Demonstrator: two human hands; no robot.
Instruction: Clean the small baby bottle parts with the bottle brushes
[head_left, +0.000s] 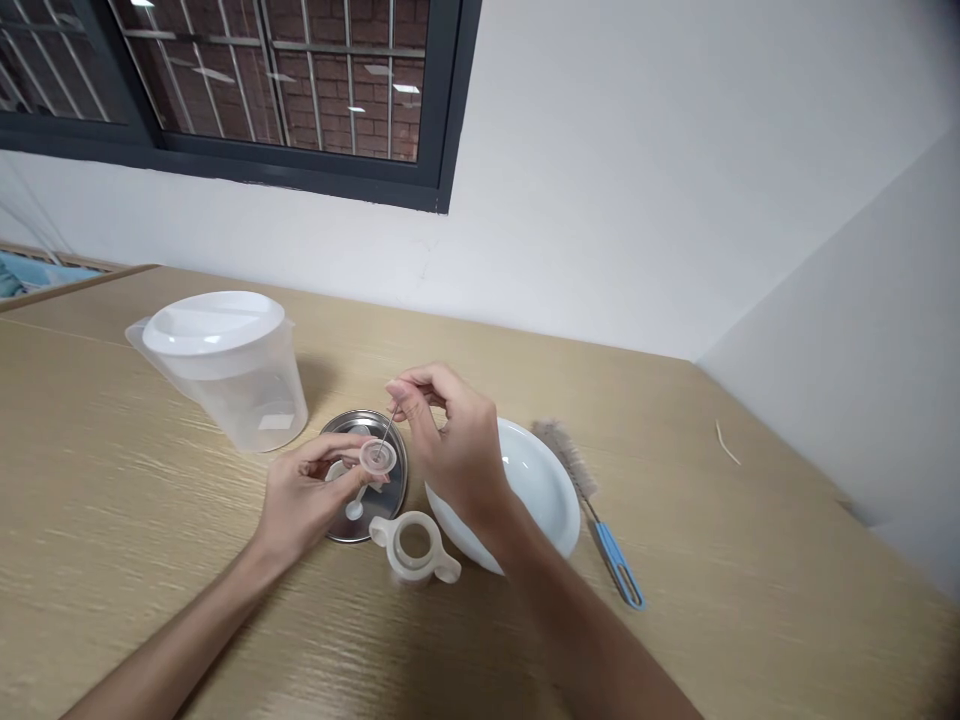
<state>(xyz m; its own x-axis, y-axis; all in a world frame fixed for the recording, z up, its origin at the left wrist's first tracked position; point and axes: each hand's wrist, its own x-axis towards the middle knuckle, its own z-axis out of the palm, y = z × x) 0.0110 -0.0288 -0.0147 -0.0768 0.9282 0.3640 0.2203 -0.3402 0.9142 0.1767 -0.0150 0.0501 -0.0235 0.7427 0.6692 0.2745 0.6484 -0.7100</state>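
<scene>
My left hand [304, 490] pinches a small round translucent piece [377, 457], like a bottle teat or valve, by its rim, facing up. From above, my right hand [461, 435] grips a thin metal rod [388, 425] between thumb and fingers. The rod's lower end meets the middle of the round piece; its tip is hard to make out. Under both hands lies an oval metal tray [403, 475] with a small white spoon [355, 509] and other small parts, partly hidden. A translucent two-handled cup [412, 572] stands just in front of the tray.
Partly behind my right forearm sits a white bowl [551, 490]. To its right lies a bottle brush [616, 562] with a blue handle. A lidded translucent pitcher [247, 395] stands at the left. A pale curved strip [726, 443] lies far right, and a wall [585, 200] rises behind the table.
</scene>
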